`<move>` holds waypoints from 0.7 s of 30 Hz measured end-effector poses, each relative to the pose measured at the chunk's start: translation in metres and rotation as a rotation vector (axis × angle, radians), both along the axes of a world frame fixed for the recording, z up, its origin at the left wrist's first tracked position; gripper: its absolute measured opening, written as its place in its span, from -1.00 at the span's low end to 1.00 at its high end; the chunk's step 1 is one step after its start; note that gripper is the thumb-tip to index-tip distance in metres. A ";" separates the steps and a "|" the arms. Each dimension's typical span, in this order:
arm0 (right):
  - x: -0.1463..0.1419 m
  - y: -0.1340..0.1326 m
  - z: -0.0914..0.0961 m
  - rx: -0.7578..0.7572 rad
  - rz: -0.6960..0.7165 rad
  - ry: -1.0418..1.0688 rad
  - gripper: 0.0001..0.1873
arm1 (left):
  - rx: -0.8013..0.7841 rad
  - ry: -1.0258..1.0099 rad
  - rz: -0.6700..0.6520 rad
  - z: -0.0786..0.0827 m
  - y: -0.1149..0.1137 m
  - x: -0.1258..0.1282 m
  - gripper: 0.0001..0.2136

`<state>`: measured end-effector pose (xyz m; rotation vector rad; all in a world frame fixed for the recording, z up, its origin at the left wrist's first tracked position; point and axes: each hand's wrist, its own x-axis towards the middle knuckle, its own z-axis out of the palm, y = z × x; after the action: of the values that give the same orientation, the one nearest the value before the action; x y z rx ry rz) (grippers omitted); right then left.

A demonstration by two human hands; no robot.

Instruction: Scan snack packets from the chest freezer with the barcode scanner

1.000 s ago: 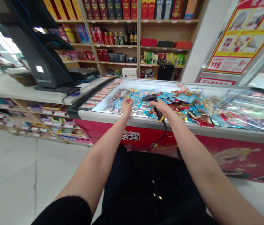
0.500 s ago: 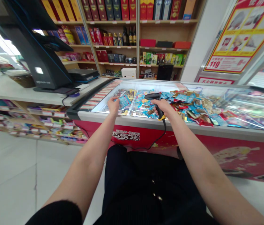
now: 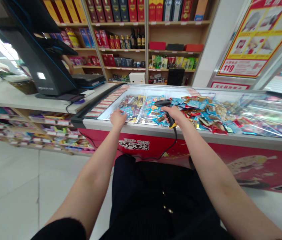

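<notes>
My right hand (image 3: 174, 115) grips the handle of a black barcode scanner (image 3: 163, 103) with a yellow base; its head points left over the blue snack packets (image 3: 153, 111) in the open chest freezer (image 3: 156, 131). The scanner's black cable (image 3: 172, 145) hangs down the freezer's red front. My left hand (image 3: 117, 118) is low over the freezer's left compartment, just past the front rim, above dark packets (image 3: 129, 108). Its fingers curl downward and are mostly hidden; a sliver of blue shows at the fingertips.
A wire divider (image 3: 141, 108) splits the freezer's compartments. Heaped packets (image 3: 206, 113) fill the right side. A white counter (image 3: 18, 96) on the left carries a black checkout terminal (image 3: 43, 60). Wooden shelves (image 3: 141, 50) of boxes and bottles stand behind, a red poster (image 3: 253, 40) at right.
My left hand carried a blue packet from in front of the scanner leftwards and down into the left compartment. The packet no longer shows above the hand. The scanner stayed almost still.
</notes>
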<state>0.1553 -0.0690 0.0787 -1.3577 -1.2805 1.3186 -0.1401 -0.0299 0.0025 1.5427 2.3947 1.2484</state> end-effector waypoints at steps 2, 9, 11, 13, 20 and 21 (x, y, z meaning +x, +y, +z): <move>0.000 -0.001 -0.001 -0.010 -0.007 0.003 -0.80 | 0.020 0.010 0.016 0.001 -0.001 0.005 -0.80; 0.002 -0.004 0.001 -0.024 -0.022 0.016 -0.80 | 0.093 -0.029 -0.197 0.005 0.011 0.047 -0.85; 0.005 -0.005 0.001 -0.018 -0.021 0.020 -0.80 | 0.077 -0.074 -0.291 0.005 0.019 0.063 -0.90; 0.009 -0.004 0.000 -0.009 -0.020 0.021 -0.79 | 0.054 -0.101 -0.353 0.004 0.028 0.079 -0.95; 0.020 -0.006 -0.003 -0.023 -0.060 0.007 -0.75 | 0.000 -0.176 -0.422 0.002 0.054 0.115 -0.70; 0.022 -0.007 -0.003 -0.024 -0.064 0.009 -0.75 | 0.026 -0.212 -0.441 0.002 0.057 0.118 -0.66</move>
<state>0.1769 -0.0758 0.0762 -1.3966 -1.2085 1.2987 -0.0223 0.0271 0.0041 1.7189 1.7877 1.2671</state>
